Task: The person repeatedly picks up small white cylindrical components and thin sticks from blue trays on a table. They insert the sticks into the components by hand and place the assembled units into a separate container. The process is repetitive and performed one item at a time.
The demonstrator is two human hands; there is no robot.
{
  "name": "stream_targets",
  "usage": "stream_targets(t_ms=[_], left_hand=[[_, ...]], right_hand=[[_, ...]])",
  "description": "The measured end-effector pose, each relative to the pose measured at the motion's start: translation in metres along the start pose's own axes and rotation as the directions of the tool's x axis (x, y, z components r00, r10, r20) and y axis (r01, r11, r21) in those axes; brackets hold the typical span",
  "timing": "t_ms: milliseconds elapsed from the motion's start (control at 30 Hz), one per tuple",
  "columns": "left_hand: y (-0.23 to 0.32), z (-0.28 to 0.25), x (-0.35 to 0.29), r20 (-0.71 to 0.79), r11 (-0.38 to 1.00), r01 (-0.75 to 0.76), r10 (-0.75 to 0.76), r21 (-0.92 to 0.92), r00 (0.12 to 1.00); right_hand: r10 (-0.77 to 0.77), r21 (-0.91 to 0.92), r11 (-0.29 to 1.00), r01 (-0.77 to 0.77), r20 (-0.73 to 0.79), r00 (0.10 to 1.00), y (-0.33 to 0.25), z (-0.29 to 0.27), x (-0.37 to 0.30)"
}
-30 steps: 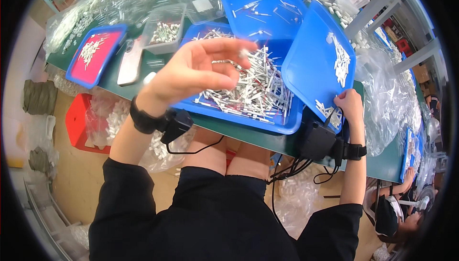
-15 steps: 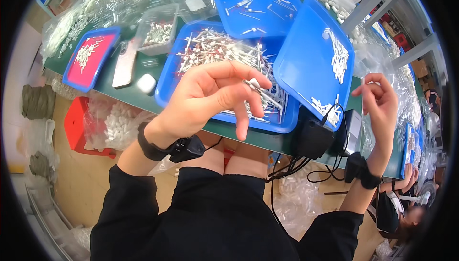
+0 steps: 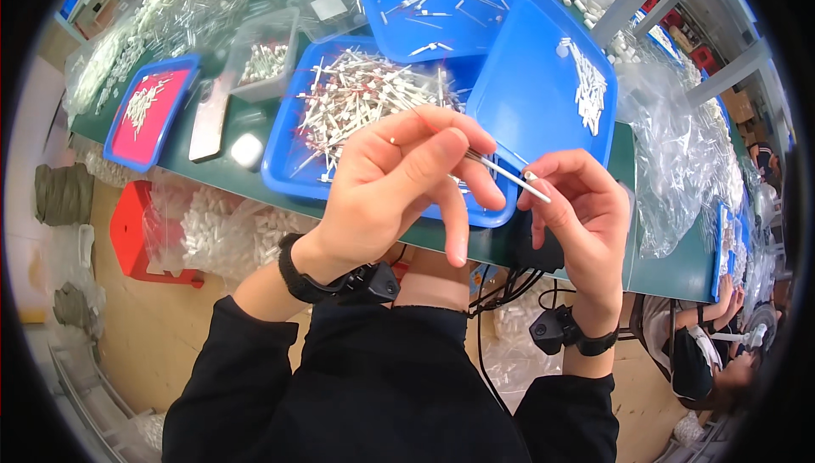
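Observation:
My left hand [image 3: 399, 187] is closed in a pinch on a thin white rod [image 3: 508, 176], its lower fingers hanging loose. The rod slants down to the right, toward my right hand [image 3: 586, 217]. Thumb and forefinger of that hand pinch a small white cap-like piece [image 3: 531, 176] close beside the rod; whether the two touch, I cannot tell. Both hands hover over the near right part of a blue tray [image 3: 276, 162] heaped with white sticks [image 3: 356, 94], some with red threads. My left hand covers part of the heap.
Another blue tray [image 3: 543, 64], with white pieces, leans at the right; a further blue tray [image 3: 382, 5] overlaps the heap's far side. To the left lie a red-lined tray [image 3: 165, 123], a phone [image 3: 208, 123] and a white case [image 3: 247, 151]. Black cables [image 3: 509, 293] hang at the table edge.
My right hand has come in leftward from the table's right side and now meets the left hand's rod. The left hand has shifted slightly right, its rod now pointing toward the right hand.

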State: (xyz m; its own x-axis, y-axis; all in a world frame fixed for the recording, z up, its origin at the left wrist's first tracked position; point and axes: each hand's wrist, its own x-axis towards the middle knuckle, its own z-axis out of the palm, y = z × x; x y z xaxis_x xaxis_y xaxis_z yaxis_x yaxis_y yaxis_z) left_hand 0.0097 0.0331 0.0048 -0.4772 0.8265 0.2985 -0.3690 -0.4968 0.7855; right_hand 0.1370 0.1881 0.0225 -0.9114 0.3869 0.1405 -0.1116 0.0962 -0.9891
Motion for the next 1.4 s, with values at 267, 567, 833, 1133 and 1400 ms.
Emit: stream_targets(t_ms=[267,567,833,1133,1400], left_hand=[[-0.006,-0.001,-0.003,-0.049,0.987,-0.066,0.074,0.147,0.996],[-0.012,-0.011,-0.001,0.036,0.878,-0.254,0.263,0.406,0.964],[-0.013,-0.014,-0.007,0.057,0.754,-0.269,0.295,0.599,0.954],[-0.004,-0.02,-0.006,0.237,0.531,-0.47,0.448,0.705,0.862],[0.002,-0.024,-0.008,0.387,0.385,-0.596,0.495,0.705,0.778]], right_hand=[[-0.08,0.022,0.997,0.079,0.013,0.997,-0.001,-0.003,-0.007],[-0.13,-0.163,0.979,0.126,-0.019,0.991,-0.003,0.002,-0.007],[-0.488,-0.598,0.675,0.432,0.077,0.869,0.004,0.018,0.001],[-0.454,-0.538,0.734,0.415,0.066,0.889,0.003,0.024,-0.001],[-0.394,-0.505,0.774,0.382,0.089,0.915,-0.001,0.026,-0.003]])
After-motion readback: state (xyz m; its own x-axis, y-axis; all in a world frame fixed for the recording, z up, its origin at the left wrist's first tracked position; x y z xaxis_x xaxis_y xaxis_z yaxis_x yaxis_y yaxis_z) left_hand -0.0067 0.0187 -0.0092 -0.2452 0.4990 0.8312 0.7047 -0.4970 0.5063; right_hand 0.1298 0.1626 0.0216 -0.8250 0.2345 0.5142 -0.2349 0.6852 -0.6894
